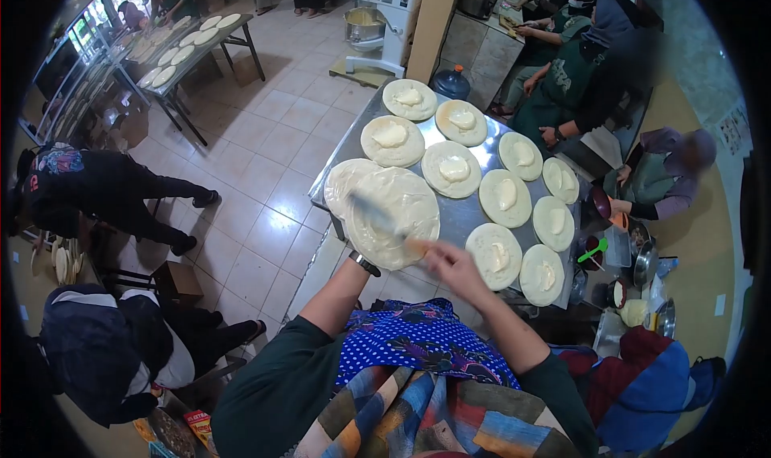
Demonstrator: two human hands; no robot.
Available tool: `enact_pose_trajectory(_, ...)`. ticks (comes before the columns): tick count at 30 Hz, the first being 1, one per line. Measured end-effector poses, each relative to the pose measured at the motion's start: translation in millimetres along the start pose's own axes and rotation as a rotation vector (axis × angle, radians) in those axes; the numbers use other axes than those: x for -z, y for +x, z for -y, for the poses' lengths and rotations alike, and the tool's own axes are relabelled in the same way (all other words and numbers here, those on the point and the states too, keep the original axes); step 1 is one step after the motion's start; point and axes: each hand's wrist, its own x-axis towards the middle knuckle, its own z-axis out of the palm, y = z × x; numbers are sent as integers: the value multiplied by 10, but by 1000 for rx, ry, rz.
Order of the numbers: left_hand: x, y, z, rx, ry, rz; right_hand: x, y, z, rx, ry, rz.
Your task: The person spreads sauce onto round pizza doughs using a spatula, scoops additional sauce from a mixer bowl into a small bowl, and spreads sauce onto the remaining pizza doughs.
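Observation:
My right hand (451, 267) is closed round the wooden handle of a spatula (373, 215), whose blade is blurred over a round flat dough (405, 209). A pale cream covers most of that dough. Under the dough's lower left edge comes my left forearm with a watch (365, 263); the left hand itself is hidden beneath the dough. Another cream-coated round (341, 186) lies partly under it at the metal table's left side. Several more rounds, such as one in the middle (450, 169), lie on the metal table (329, 157), each with a lump of cream on top.
Co-workers stand along the right side, one beside a red bowl (596, 203). Pans and a green utensil (593, 251) are at the table's right end. Two people are at the left. A mixer (385, 24) and a long table of rounds (210, 48) are further back.

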Motion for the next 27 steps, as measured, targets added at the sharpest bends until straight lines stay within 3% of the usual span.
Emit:
enact_pose_trajectory(2, 22, 5, -14, -3, -2, -12, 128, 163, 26, -147, 147, -362)
enact_pose_trajectory(3, 32, -15, -5, -7, -1, -13, 118, 174, 46, -145, 146, -359)
enact_pose_trajectory(6, 39, -44, 42, -18, -2, -12, 137, 186, 182, -154, 10, -66)
enact_pose_trajectory(10, 80, -79, 14, -15, 0, -30, 185, 250, 187, -131, 16, 7)
enact_pose_trajectory(12, 92, -56, -22, -16, -1, -40, 212, 355, 74, 54, -133, -198)
enact_pose_trajectory(14, 97, -56, -53, -26, 1, -45, 240, 187, 109, 154, -287, -146)
enact_pose_trajectory(16, 117, -13, -190, -40, 0, -55, 345, -71, 195, 232, -672, 6)
enact_pose_trajectory(20, 204, -145, -414, -68, -4, -72, 1007, -315, 111, 307, -1023, -81)
enact_pose_trajectory(23, 225, -165, -443, -73, -1, -75, 1126, -280, 282, 265, -1091, -260)
enact_pose_trajectory(25, 211, -94, -366, -55, 3, -73, 915, -116, 386, 493, -870, -265)
enact_pose_trajectory(27, 188, -5, -331, -33, 10, -65, 641, 99, 404, 622, -919, -195)
